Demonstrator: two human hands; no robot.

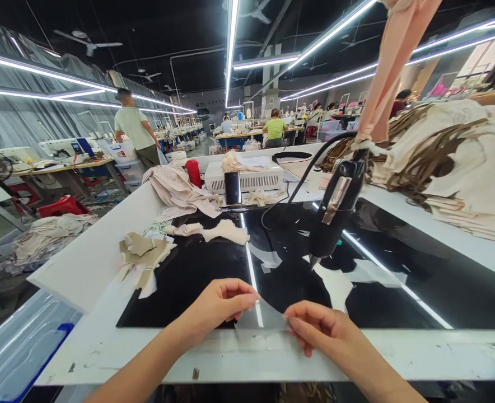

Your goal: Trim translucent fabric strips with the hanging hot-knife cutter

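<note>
While a busy sewing hall stretches away behind, a white worktable fills the view, with a glossy black panel set into its top and reflecting the ceiling lights. Along the right edge lies a large heap of cream cloth and brown straps. At the far edge sit a white box-shaped machine, a rumpled beige garment and a red cup. Over the middle of the black panel hangs a black corded hand tool, tip down, suspended from a peach fabric strip. Near the left edge rests a small pile of tan cut pieces, with paler scraps beyond it.

At the near edge, both of the person's hands meet over a thin translucent piece of film. The left hand pinches its left side between thumb and fingertips; the right hand pinches its right corner the same way, fingers closed on it. The film looks feather-light, floppy and easily creased, so it is best held at its edges with gentle pinches, kept lightly taut.
</note>
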